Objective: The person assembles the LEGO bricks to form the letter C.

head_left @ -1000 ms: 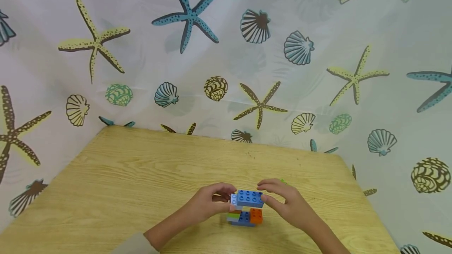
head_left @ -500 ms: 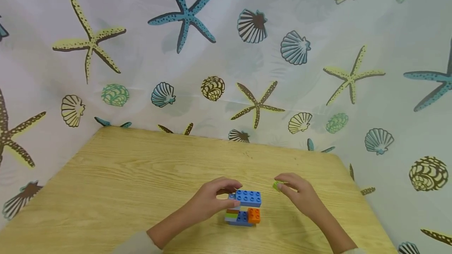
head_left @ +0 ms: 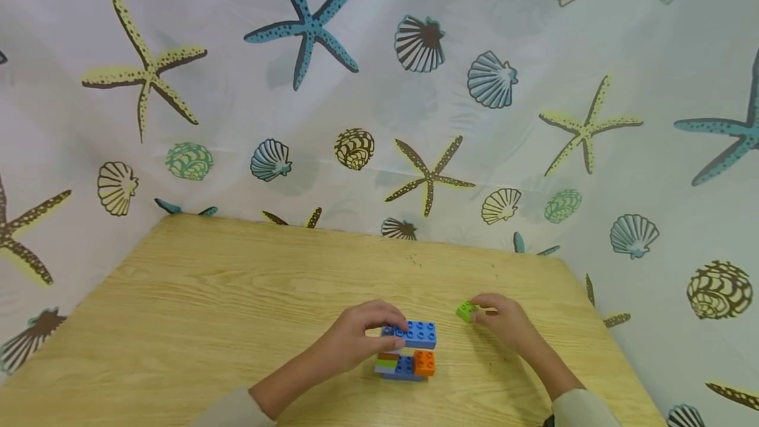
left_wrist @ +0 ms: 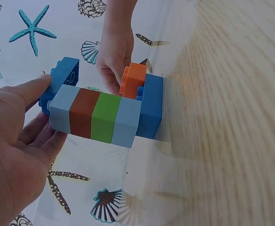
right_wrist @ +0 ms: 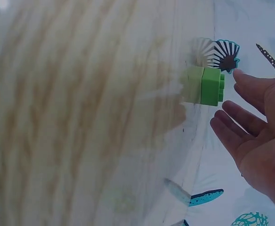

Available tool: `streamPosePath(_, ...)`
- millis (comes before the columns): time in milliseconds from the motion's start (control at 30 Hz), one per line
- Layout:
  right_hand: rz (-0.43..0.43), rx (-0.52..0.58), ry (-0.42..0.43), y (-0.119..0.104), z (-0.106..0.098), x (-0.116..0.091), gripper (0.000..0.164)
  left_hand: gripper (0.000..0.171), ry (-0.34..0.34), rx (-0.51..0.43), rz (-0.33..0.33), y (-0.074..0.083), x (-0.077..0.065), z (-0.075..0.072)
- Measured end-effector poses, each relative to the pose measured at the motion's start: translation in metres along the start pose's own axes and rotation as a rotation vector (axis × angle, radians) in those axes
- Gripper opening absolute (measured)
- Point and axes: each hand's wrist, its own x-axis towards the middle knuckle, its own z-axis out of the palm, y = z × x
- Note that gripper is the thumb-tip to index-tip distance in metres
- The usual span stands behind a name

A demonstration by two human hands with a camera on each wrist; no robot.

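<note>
A small structure of toy building bricks stands on the table. Its long blue brick (head_left: 420,333) lies across the top of a column of light blue, brown and green (left_wrist: 105,117) bricks. An orange brick (head_left: 423,362) sits on the blue base brick (left_wrist: 151,106). My left hand (head_left: 362,341) holds the top of the structure, its thumb on the blue brick and its fingers around the other side. To the right, my right hand (head_left: 504,320) is beside a loose green brick (right_wrist: 211,86). In the right wrist view its fingers are spread and apart from that brick.
The wooden table (head_left: 249,288) bears the bricks. Behind and at both sides hangs a pale curtain (head_left: 332,117) printed with starfish and shells, meeting the table's far edge.
My right hand has moved from the blue top brick right to the green brick. My left hand has moved slightly right, further over the top of the structure. The view has shifted slightly.
</note>
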Motion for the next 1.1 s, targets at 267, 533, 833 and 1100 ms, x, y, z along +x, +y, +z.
streamPosePath(267, 0.037, -0.007, -0.01, 0.009, 0.008, 0.009, 0.029, 0.012, 0.016, -0.008, -0.014, -0.001, -0.001, 0.001)
streamPosePath(533, 0.076, -0.058, 0.01, 0.007, 0.016, 0.015, 0.019, 0.012, 0.018, -0.023, -0.02, -0.001, -0.001, 0.002)
streamPosePath(833, 0.048, -0.074, 0.023, 0.007, 0.018, 0.018, 0.019, 0.012, 0.021, -0.028, -0.031, 0.0, -0.003, 0.0)
streamPosePath(1100, 0.011, 0.03, 0.038, -0.002, 0.018, 0.008, 0.023, 0.012, 0.011, -0.046, -0.026, 0.001, -0.003, 0.001)
